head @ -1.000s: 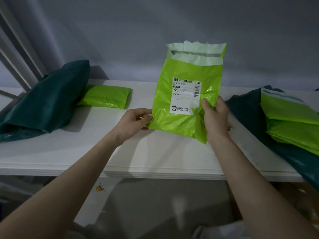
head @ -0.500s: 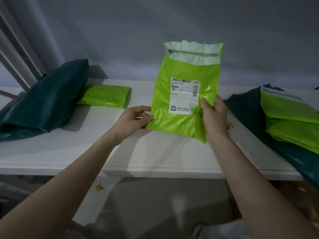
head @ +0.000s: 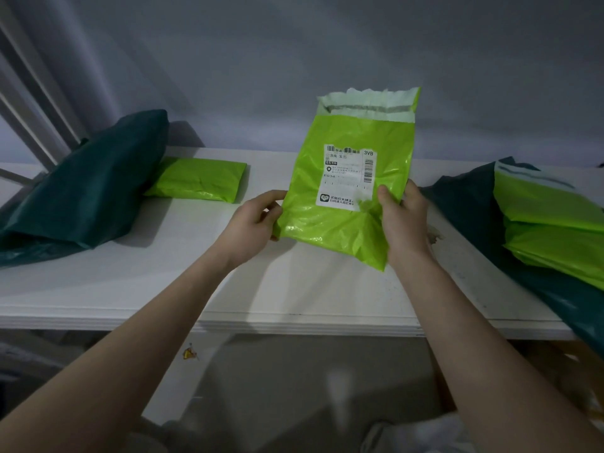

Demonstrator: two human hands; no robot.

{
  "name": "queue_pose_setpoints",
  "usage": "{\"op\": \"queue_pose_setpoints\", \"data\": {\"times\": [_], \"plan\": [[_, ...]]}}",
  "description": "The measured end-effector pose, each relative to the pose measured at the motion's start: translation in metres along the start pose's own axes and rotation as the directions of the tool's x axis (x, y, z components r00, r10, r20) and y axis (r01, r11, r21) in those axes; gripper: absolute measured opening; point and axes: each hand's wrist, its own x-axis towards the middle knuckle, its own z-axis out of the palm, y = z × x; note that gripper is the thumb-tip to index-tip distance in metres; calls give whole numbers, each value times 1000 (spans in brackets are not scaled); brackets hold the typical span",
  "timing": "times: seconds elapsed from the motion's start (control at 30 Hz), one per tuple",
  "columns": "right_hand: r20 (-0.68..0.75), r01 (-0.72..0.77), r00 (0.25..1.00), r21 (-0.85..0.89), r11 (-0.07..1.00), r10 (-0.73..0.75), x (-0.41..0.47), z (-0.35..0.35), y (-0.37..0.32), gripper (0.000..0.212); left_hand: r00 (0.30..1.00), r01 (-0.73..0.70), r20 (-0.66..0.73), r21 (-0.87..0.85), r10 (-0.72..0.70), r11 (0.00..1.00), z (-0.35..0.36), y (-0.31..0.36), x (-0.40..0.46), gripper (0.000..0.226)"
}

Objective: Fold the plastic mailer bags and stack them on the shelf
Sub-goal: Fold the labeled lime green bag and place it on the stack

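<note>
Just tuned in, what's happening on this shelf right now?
A person holds a lime-green mailer bag upright over the white shelf, left hand and right hand gripping its lower corners, not yet folded. One folded green mailer lies at back left beside a dark green bag; more unfolded mailers wait at right.

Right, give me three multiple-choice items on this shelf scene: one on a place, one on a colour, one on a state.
1. Where does the folded green mailer lie?
A. on the shelf, left of the held mailer
B. under the shelf
C. in the right hand

2. What colour is the big bag at far left?
A. white
B. dark teal
C. orange

3. How is the labelled mailer?
A. flat on the shelf
B. folded small
C. held upright, unfolded

Answers: 1 A, it rests on the white shelf beside the teal bag. 2 B, it is dark teal. 3 C, the left hand and right hand pinch its lower edges.
</note>
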Motion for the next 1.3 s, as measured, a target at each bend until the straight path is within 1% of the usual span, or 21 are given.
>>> {"op": "queue_pose_setpoints", "data": {"times": [0.07,0.1,0.17,0.2,0.23,0.27,0.37,0.43,0.5,0.57,0.63,0.8,0.87,0.97,1.03,1.1,1.13,1.2,1.23,1.27,1.3], "plan": [[7,-18,1000,21,1000,17,-1,0,-1,11,1000,10,-6,-35,-10,999,2,4,-1,27],[20,-26,999,26,999,25,-1,0,-2,11,999,47,5,-88,-47,995,2,7,-3,26],[59,-38,998,14,999,37,-4,1,-2,12,980,194,84,-191,-180,962,1,13,-5,36],[81,-42,996,7,999,41,-6,2,-2,14,961,264,139,-208,-239,942,-1,14,-6,42],[106,-50,993,4,999,49,-8,3,-2,15,946,309,171,-208,-276,928,-1,14,-7,45],[132,-63,989,3,998,62,-9,5,-1,15,941,326,168,-208,-295,922,-2,13,-7,43],[196,-109,974,-32,993,113,-10,8,4,14,948,317,67,-185,-310,930,-2,7,-4,23],[205,-105,970,-126,986,130,-9,8,9,11,944,330,51,-126,-326,936,-2,-1,-3,16],[212,-53,970,-289,956,118,-10,7,13,14,936,351,47,-39,-349,936,0,-7,-3,16],[210,-3,972,-430,903,103,-12,6,17,21,947,317,2,151,-321,936,4,-13,-4,20],[228,46,970,-518,854,86,-15,4,19,24,967,249,-31,348,-254,904,10,-16,-7,27],[301,162,950,-696,699,80,-21,-3,24,28,988,132,-11,566,-152,814,20,-18,-14,40],[323,204,944,-734,648,69,-21,-5,25,29,990,124,-28,649,-140,751,20,-16,-15,44],[326,210,943,-749,629,74,-22,-7,25,36,986,135,-41,756,-159,641,19,-15,-15,45],[323,216,943,-783,583,84,-22,-9,26,42,985,112,-23,837,-170,536,19,-15,-17,41],[332,244,939,-825,510,88,-22,-11,28,46,983,84,-8,910,-185,405,18,-11,-19,41],[338,261,938,-837,480,79,-23,-11,28,46,980,87,-13,926,-199,368,17,-11,-19,41],[361,320,932,-846,427,16,-24,-10,28,43,980,115,-43,921,-196,372,14,-10,-18,38],[389,370,921,-840,398,-35,-24,-8,28,42,990,103,-52,906,-134,410,11,-13,-16,36],[428,428,900,-825,368,-87,-25,-7,28,42,999,53,-45,880,-28,473,9,-19,-13,36],[470,482,874,-804,349,-123,-26,-4,28,42,997,-32,-11,846,78,532,7,-26,-10,40]]}}
